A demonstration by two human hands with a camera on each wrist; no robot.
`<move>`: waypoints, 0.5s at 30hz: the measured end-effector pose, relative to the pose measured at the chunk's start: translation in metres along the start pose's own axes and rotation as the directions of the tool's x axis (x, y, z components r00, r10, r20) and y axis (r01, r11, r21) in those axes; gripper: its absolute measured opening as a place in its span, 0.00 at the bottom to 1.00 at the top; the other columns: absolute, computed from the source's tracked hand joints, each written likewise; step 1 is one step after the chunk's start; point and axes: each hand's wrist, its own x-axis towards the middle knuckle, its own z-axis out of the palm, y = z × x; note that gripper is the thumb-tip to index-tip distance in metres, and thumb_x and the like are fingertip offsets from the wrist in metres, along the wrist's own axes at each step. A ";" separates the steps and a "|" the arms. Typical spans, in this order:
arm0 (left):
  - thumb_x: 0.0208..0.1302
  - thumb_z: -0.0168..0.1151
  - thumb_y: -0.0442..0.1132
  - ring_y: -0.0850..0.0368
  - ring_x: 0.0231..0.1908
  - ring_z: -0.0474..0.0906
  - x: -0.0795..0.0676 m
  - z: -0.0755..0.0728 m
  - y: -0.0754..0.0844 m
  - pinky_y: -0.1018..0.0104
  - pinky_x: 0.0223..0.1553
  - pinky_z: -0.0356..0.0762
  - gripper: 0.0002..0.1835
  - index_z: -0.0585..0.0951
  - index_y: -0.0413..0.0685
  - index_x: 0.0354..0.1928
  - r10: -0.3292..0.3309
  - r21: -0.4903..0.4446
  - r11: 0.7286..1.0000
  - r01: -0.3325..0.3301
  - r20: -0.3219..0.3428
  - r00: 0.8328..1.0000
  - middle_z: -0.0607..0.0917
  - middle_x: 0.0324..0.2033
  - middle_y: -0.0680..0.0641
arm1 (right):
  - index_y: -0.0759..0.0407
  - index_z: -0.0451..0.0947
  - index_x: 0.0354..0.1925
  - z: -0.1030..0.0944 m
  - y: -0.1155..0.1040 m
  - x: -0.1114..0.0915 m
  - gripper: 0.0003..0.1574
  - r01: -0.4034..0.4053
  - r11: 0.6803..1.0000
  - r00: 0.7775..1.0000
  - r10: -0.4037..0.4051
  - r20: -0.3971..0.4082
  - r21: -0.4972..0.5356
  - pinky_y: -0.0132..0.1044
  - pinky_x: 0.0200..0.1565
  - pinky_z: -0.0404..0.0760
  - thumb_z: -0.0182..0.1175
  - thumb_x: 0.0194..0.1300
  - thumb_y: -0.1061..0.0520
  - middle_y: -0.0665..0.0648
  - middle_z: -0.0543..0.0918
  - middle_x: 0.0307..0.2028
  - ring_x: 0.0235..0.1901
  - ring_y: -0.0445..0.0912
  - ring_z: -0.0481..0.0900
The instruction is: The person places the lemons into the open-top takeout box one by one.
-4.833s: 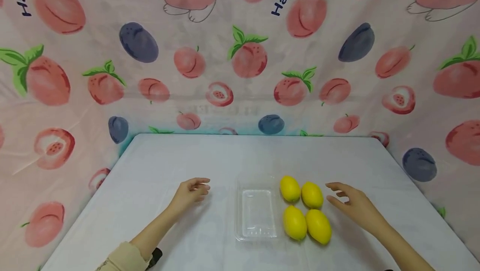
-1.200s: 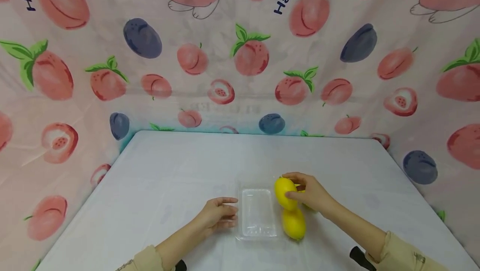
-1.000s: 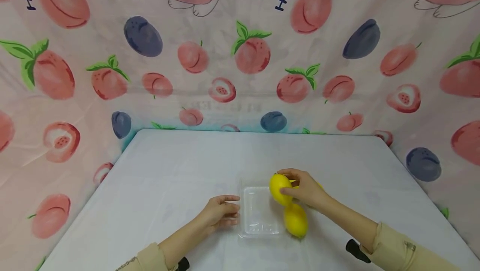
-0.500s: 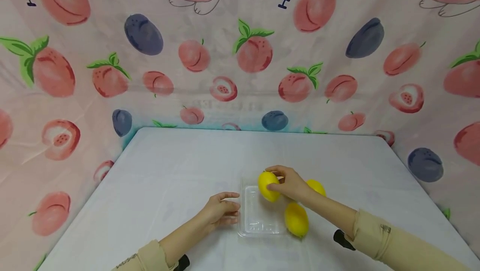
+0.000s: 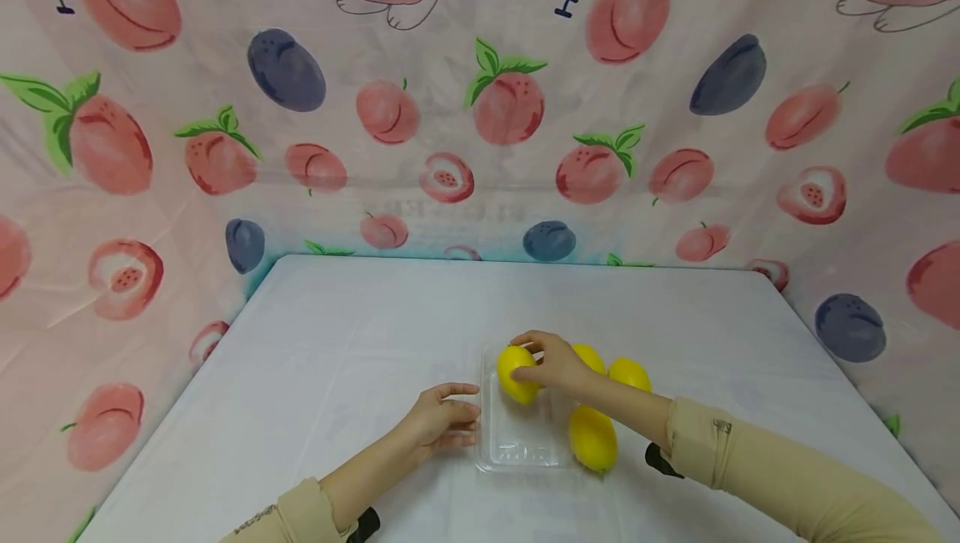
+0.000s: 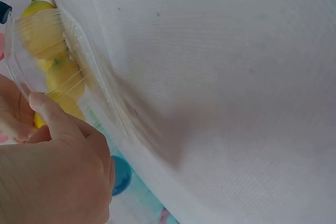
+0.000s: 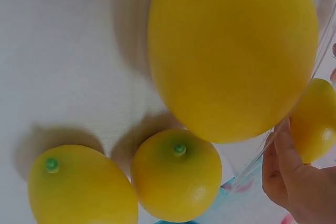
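Observation:
My right hand (image 5: pixel 551 366) pinches a yellow lemon (image 5: pixel 517 374) between thumb and fingers, over the far part of a clear plastic container (image 5: pixel 517 470). In the right wrist view the held lemon (image 7: pixel 317 124) shows at the right, beyond the container's wall. My left hand (image 5: pixel 442 418) rests its extended fingers against the container's left side, and in the left wrist view its thumb lies along the rim. Three other lemons are on the table right of the container: a near one (image 5: pixel 592 440) and two farther ones, partly hidden by the right hand and arm.
A white cloth covers the table (image 5: pixel 360 318). Behind and beside it hangs a curtain (image 5: pixel 442 42) printed with peaches and plums. The right sleeve (image 5: pixel 750 460) crosses the table close to the lemons.
Since the earliest frame, my left hand has come to the container's side. My right hand has taken a lemon from the group and carried it left, over the container.

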 end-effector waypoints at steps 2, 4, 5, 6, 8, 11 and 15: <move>0.60 0.58 0.28 0.62 0.25 0.77 0.000 0.000 0.000 0.68 0.31 0.85 0.22 0.70 0.37 0.58 0.003 0.003 1.000 -0.003 0.002 1.000 0.80 0.28 0.52 | 0.59 0.75 0.53 0.002 -0.001 0.002 0.26 -0.010 1.000 1.000 0.010 0.005 -0.001 0.38 0.39 0.85 0.67 0.55 0.59 0.62 0.77 0.52 0.42 0.50 0.77; 0.61 0.58 0.28 0.62 0.25 0.77 0.000 0.000 0.001 0.68 0.31 0.85 0.22 0.70 0.36 0.58 0.004 0.006 1.000 -0.004 0.002 1.000 0.80 0.28 0.51 | 0.58 0.75 0.53 0.004 -0.001 0.004 0.26 -0.020 1.000 1.000 0.020 0.010 -0.002 0.38 0.38 0.85 0.67 0.55 0.59 0.62 0.77 0.52 0.41 0.50 0.77; 0.61 0.58 0.29 0.62 0.25 0.77 0.000 0.000 0.001 0.68 0.31 0.85 0.22 0.70 0.37 0.58 0.002 0.007 1.000 -0.002 0.003 1.000 0.80 0.28 0.51 | 0.58 0.75 0.53 0.006 -0.001 0.005 0.26 -0.023 1.000 1.000 0.023 0.012 -0.005 0.38 0.38 0.85 0.68 0.55 0.59 0.62 0.77 0.52 0.40 0.50 0.77; 0.61 0.58 0.29 0.62 0.25 0.77 0.000 0.000 0.001 0.68 0.31 0.85 0.22 0.70 0.37 0.59 0.002 0.008 1.000 -0.002 0.004 1.000 0.80 0.28 0.51 | 0.59 0.75 0.52 0.007 -0.001 0.006 0.26 -0.024 1.000 1.000 0.024 0.014 -0.008 0.38 0.37 0.85 0.68 0.54 0.59 0.63 0.77 0.51 0.39 0.49 0.77; 0.61 0.58 0.29 0.62 0.25 0.77 0.001 0.000 0.001 0.68 0.30 0.84 0.22 0.70 0.37 0.59 0.002 0.011 1.000 -0.002 0.004 1.000 0.80 0.28 0.51 | 0.59 0.75 0.52 0.009 -0.002 0.007 0.26 -0.022 1.000 1.000 0.022 0.017 -0.018 0.38 0.37 0.85 0.68 0.54 0.59 0.64 0.77 0.51 0.39 0.49 0.76; 0.61 0.58 0.29 0.62 0.25 0.77 0.001 0.000 0.000 0.69 0.29 0.84 0.23 0.70 0.37 0.59 0.005 0.015 1.000 -0.005 0.005 1.000 0.80 0.28 0.52 | 0.60 0.75 0.51 0.013 -0.003 0.008 0.26 -0.018 0.999 1.000 0.018 0.014 -0.039 0.37 0.37 0.85 0.69 0.52 0.59 0.64 0.78 0.50 0.39 0.50 0.75; 0.60 0.58 0.29 0.63 0.24 0.76 0.002 0.001 0.000 0.70 0.29 0.84 0.23 0.70 0.36 0.58 0.010 0.020 1.000 -0.010 0.009 1.000 0.80 0.27 0.52 | 0.59 0.75 0.50 0.017 -0.004 0.008 0.26 -0.028 0.998 1.000 0.029 0.005 -0.064 0.38 0.41 0.84 0.69 0.51 0.59 0.63 0.78 0.49 0.41 0.50 0.75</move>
